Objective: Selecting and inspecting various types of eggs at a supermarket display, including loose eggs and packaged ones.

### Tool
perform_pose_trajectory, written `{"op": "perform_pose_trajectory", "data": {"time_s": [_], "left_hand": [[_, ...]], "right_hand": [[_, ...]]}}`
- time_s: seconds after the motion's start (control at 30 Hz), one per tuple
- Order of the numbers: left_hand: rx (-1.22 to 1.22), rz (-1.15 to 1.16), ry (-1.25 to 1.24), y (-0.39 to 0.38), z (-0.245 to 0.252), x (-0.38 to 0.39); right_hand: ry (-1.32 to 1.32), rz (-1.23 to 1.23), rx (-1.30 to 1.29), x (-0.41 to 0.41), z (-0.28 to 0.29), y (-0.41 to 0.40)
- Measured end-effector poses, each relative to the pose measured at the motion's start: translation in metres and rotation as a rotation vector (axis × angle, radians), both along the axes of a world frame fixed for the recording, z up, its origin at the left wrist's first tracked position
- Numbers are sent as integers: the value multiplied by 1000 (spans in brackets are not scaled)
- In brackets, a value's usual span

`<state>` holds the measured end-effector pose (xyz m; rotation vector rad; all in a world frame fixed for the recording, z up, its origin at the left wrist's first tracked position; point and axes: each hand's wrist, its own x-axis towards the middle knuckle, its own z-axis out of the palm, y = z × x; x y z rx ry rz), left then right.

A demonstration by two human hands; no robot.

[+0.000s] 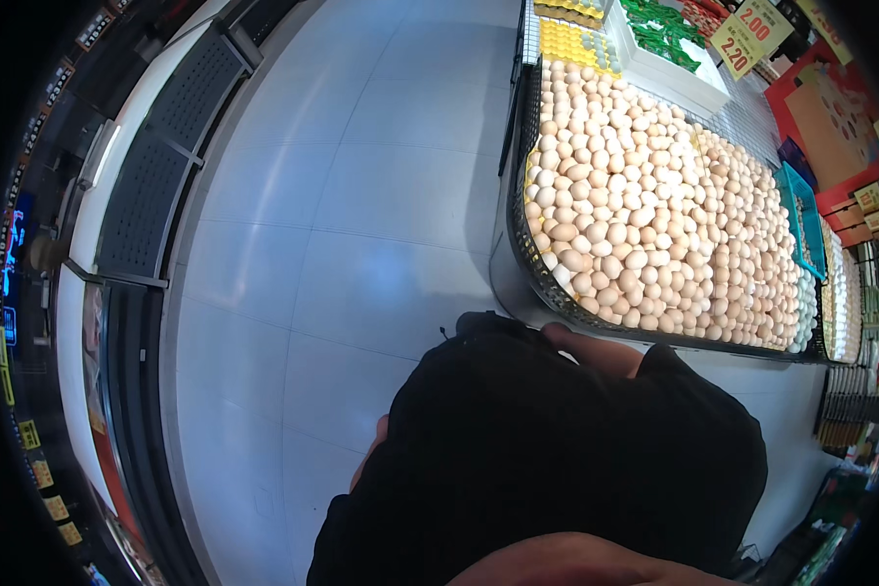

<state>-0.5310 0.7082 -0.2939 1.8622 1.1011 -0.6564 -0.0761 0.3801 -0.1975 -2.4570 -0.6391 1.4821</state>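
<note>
Dark clothing (557, 439) of my own body fills the lower middle of the view. From its right sleeve my bare right forearm (604, 354) crosses in front of me. My right hand (554, 335) is mostly hidden by the clothing, near the display's front corner, and what it holds cannot be seen. Along the left side shows only a sliver of skin of my left arm or hand (370, 450), with the fingers hidden. Ahead to the right, brown eggs (630, 212) are heaped in a wide display with a black perforated plastic rim (531, 253).
Grey floor tiles (322, 256) form an aisle. A display case with black grilles (157, 183) lines the left. Beyond the eggs are yellow egg trays (568, 40) and a white box (674, 77) of green produce. A teal basket (798, 220) and price signs (752, 33) stand right.
</note>
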Motion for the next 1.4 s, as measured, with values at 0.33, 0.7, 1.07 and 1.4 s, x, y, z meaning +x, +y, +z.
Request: {"op": "perform_pose_trajectory", "data": {"time_s": [0.33, 0.7, 1.07, 1.4], "left_hand": [[-1, 4, 21, 83, 9, 50], [58, -73, 16, 234, 52, 209], [98, -249, 5, 353, 78, 387], [46, -412, 17, 416, 45, 507]], "right_hand": [[-92, 86, -76, 9, -18, 51], [123, -295, 11, 23, -126, 94], [136, -536, -100, 70, -116, 132], [140, -617, -146, 98, -129, 172]]}}
